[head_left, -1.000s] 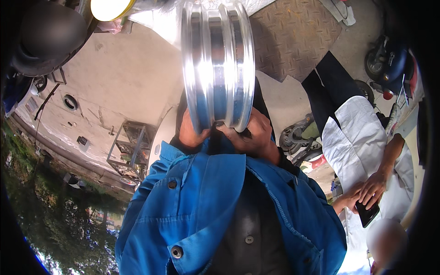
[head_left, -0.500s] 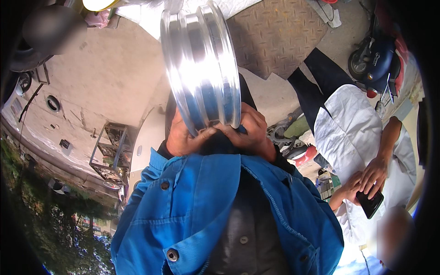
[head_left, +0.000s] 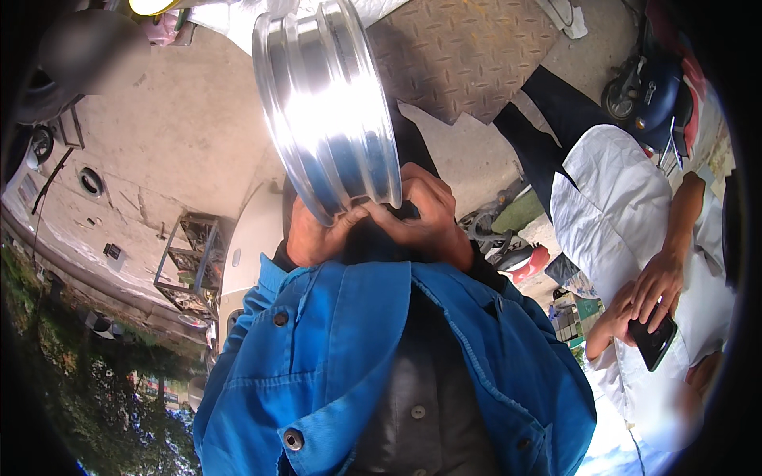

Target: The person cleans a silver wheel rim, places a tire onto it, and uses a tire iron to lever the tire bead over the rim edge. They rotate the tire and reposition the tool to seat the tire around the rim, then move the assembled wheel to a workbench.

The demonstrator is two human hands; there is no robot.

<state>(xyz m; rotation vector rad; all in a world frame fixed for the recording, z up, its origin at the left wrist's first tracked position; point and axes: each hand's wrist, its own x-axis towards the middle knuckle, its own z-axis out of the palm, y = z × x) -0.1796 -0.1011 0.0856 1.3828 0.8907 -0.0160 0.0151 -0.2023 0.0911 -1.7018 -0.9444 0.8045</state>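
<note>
A shiny silver wheel rim (head_left: 329,103) stands on edge in front of my chest, its grooved outer band facing me. Glare whitens its middle. My left hand (head_left: 317,232) grips the near left edge of the rim, thumb pressed along the bottom. On the near right edge, my right hand (head_left: 425,214) is closed with its thumb pointing inward. The two thumbs almost meet at the rim's lowest part. Fingers behind the rim are partly hidden.
A rusty tread plate (head_left: 460,55) lies on the ground ahead. To the right, a person in a white shirt (head_left: 607,182) holds a black phone (head_left: 652,341). A dark scooter (head_left: 659,99) stands far right. At left are a metal frame rack (head_left: 189,258) and a small tyre (head_left: 90,182).
The rim appears slightly further left and higher in the picture, still in both hands. The person in white and the phone have shifted a little to the right.
</note>
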